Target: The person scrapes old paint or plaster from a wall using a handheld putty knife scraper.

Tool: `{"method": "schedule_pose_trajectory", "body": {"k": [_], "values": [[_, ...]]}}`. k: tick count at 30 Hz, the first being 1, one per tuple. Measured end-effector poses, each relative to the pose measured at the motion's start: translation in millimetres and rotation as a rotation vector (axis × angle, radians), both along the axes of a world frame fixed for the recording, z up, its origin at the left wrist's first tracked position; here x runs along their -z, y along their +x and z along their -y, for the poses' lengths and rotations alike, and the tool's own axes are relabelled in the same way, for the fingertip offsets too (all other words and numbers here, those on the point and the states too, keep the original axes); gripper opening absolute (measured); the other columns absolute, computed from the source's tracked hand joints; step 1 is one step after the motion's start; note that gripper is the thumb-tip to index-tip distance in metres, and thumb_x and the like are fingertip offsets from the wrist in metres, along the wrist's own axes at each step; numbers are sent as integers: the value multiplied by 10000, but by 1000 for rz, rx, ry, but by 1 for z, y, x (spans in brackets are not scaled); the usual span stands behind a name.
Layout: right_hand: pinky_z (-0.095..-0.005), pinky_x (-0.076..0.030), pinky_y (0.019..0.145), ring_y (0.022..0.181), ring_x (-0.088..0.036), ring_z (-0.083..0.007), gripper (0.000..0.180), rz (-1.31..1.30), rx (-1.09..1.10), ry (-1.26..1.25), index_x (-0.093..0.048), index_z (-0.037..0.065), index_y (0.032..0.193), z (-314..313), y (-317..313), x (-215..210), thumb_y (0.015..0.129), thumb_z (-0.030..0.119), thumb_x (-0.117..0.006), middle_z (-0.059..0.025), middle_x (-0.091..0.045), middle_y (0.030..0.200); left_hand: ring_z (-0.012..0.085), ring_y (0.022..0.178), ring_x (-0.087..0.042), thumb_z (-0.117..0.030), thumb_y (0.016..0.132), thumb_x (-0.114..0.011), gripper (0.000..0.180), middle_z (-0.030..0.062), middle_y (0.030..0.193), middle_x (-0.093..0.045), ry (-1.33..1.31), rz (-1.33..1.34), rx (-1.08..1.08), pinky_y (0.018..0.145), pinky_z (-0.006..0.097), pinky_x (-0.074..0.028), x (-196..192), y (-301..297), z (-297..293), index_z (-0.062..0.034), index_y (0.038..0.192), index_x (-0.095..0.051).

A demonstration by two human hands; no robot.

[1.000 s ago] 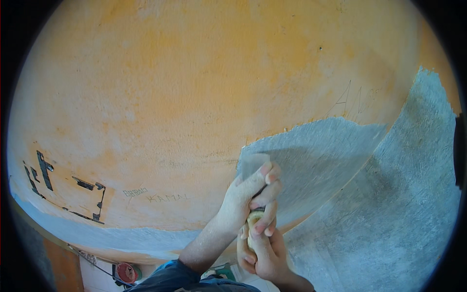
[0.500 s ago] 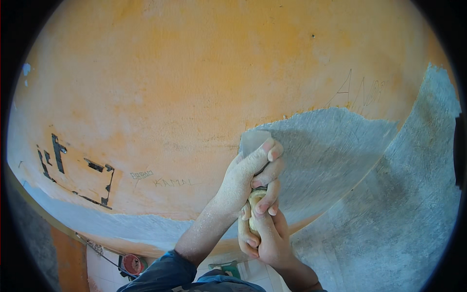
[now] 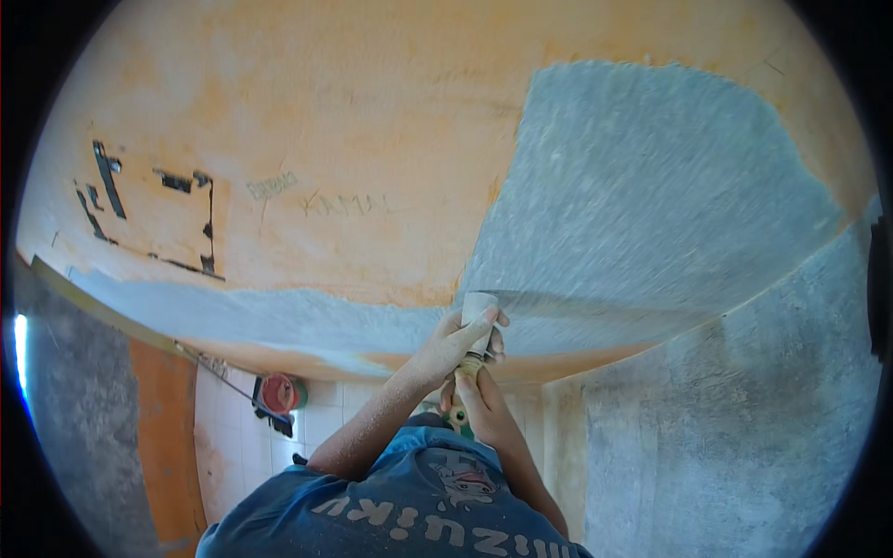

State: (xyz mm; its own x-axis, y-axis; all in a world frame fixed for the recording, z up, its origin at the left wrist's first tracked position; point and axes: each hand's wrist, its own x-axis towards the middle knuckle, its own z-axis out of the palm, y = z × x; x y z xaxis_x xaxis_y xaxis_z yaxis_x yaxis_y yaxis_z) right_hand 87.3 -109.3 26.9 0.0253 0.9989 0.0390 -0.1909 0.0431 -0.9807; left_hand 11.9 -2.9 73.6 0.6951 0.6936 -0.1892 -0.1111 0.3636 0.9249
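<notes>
A scraper with a flat pale blade (image 3: 481, 308) points up against the wall, at the lower left edge of a large grey scraped patch (image 3: 651, 195). My left hand (image 3: 456, 342) is closed around it just below the blade, its thumb lying along the metal. Lower down, my right hand (image 3: 478, 398) grips the pale yellowish handle (image 3: 470, 366). Pale dust coats both hands and the left forearm. Orange paint (image 3: 372, 112) covers the wall to the left of the patch and above it.
A low grey strip (image 3: 279, 312) runs along the wall's lower left. On the tiled floor (image 3: 321, 423) stands a reddish bucket (image 3: 280, 394), with a dark object and a long thin pole (image 3: 219, 372) beside it. A grey side wall (image 3: 726, 437) meets the orange wall at right.
The scraper and both hands have moved down the wall, from the patch's upper edge to its lower left. My view has tilted downward, showing more floor and my blue shirt.
</notes>
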Motion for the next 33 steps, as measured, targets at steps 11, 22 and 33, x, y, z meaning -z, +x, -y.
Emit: {"method": "schedule_pose_trajectory", "body": {"k": [11, 22, 33], "values": [[-211, -350, 466, 519, -469, -59, 314, -186, 254, -140, -536, 28, 911, -24, -25, 88, 1029, 275, -382, 5, -495, 613, 99, 579, -437, -460, 1013, -358, 418, 0, 648, -430, -80, 58, -160, 527, 239, -412, 79, -8, 3, -65, 925, -461], [-358, -508, 686, 838, -674, -324, 339, 286, 503, 21, -550, -77, 1135, -24, -36, 75, 987, 183, -390, -231, -653, 887, 62, 543, -399, -414, 992, -463, 347, 1, 731, -436, -229, 144, -292, 462, 226, -368, 63, -2, 7, -76, 912, -457], [-373, -518, 720, 874, -675, -347, 338, 282, 463, -57, -550, -79, 1142, -20, -34, 61, 985, 181, -400, -252, -654, 930, 68, 549, -380, -395, 998, -457, 325, -8, 698, -380, -245, 138, -294, 454, 226, -348, 52, 1, 11, -105, 864, -399]]}}
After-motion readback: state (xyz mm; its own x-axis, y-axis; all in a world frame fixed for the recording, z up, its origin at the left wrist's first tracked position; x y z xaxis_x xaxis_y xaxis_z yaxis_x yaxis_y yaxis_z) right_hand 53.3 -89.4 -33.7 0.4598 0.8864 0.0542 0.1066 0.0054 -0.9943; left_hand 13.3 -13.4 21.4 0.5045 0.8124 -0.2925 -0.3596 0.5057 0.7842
